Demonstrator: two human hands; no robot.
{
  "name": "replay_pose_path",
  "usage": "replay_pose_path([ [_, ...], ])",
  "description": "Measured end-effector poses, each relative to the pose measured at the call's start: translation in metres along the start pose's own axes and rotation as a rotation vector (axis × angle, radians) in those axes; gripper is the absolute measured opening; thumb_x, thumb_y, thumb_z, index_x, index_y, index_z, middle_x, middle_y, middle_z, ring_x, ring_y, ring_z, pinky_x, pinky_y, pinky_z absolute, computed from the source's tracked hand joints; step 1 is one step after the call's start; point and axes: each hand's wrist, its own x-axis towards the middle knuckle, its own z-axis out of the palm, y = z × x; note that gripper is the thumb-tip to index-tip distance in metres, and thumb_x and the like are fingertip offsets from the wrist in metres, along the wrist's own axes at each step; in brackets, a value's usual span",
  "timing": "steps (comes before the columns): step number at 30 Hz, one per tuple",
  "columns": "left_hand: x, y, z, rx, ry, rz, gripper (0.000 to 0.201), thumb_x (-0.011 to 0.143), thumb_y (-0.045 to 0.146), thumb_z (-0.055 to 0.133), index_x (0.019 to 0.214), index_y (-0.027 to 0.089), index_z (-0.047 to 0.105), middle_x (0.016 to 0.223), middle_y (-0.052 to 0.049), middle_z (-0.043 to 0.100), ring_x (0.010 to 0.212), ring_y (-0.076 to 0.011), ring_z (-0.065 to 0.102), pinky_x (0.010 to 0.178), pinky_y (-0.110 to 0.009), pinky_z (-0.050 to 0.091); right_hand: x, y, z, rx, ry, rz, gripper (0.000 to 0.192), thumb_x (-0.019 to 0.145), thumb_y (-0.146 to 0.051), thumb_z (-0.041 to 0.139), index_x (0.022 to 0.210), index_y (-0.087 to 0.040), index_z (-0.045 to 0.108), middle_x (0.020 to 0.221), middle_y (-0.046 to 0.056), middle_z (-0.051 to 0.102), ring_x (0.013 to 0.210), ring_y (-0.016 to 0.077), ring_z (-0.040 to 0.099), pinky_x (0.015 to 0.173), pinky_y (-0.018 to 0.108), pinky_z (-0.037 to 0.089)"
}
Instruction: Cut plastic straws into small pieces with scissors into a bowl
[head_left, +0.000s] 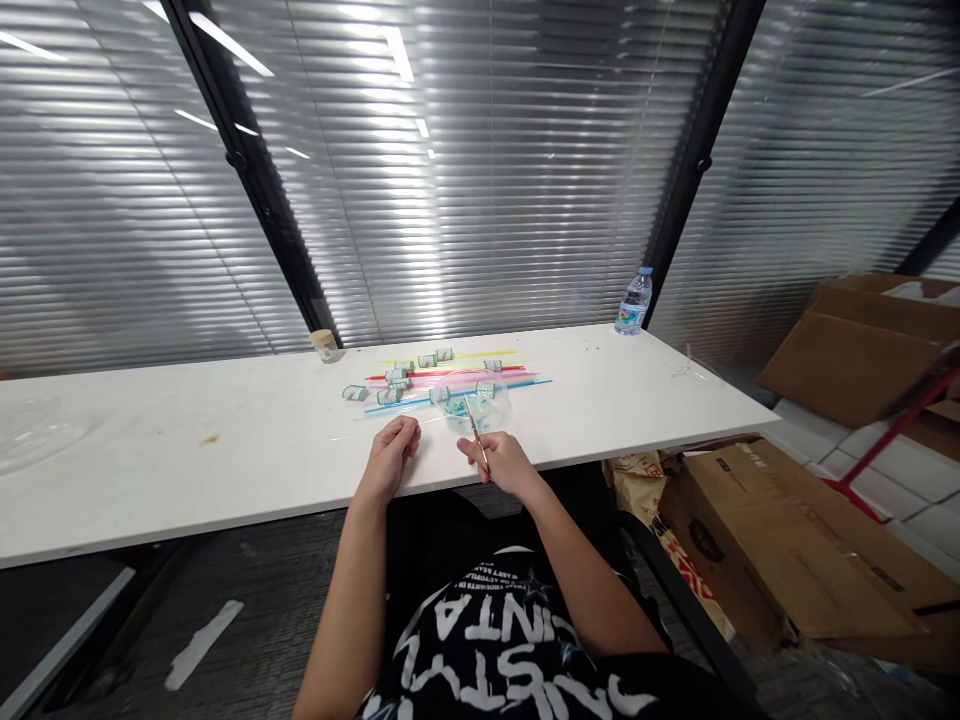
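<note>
At the near edge of the white bench [225, 450], the right hand [506, 462] pinches a thin stick [475, 432], its grip clenched on it; the left hand [394, 450] rests curled, whether holding anything I cannot tell. At twelve o'clock lie coloured straws [480, 378], small rolls [390, 395] and a clear bag [480, 408], contents blurred. A water bottle [634, 302] stands at two o'clock, open bench leftward; cardboard boxes [787, 540] crowd the right.

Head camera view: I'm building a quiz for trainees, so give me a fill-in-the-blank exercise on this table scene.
1. The right hand holds a thin ____.
2. The clear plastic water bottle stands at the table's far ____ corner.
3. The long white table carries colourful thin ____ laid side by side.

Missing: stick; right; straws
</note>
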Motion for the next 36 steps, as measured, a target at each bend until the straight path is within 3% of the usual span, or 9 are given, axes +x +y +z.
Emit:
replay_pose_path([
  [22, -0.0007, 0.0028, 0.0023, 0.003, 0.008, 0.001, 0.038, 0.075, 0.051, 0.068, 0.066, 0.017, 0.053, 0.062, 0.003, 0.043, 0.054, -0.0085, 0.037, 0.048, -0.020, 0.028, 0.0005, -0.0004, -0.0007, 0.023, 0.000, 0.001, 0.054, 0.078, -0.070, 0.055, 0.058, -0.019, 0.052, 0.042, -0.002, 0.049, 0.044, 0.0121, 0.044, 0.054, 0.026, 0.038],
  [29, 0.0000, 0.0016, 0.0017, -0.009, 0.024, -0.004, 0.038, 0.076, 0.051, 0.067, 0.068, 0.017, 0.053, 0.062, 0.003, 0.042, 0.054, -0.0084, 0.036, 0.048, -0.020, 0.027, 0.0018, 0.0025, 0.0011, 0.059, 0.072, -0.025, 0.052, 0.082, -0.065, 0.054, 0.056, -0.020, 0.051, 0.042, -0.002, 0.047, 0.049, 0.0135, 0.049, 0.057, 0.025, 0.039],
  [36, 0.0008, -0.0011, 0.0008, -0.038, 0.041, -0.006, 0.035, 0.077, 0.050, 0.067, 0.076, 0.017, 0.057, 0.062, 0.004, 0.041, 0.054, -0.0073, 0.037, 0.050, -0.018, 0.027, 0.0002, 0.0004, -0.0005, 0.021, 0.000, -0.015, 0.055, 0.080, -0.069, 0.054, 0.058, -0.018, 0.053, 0.042, -0.002, 0.048, 0.045, 0.0117, 0.045, 0.054, 0.025, 0.038],
])
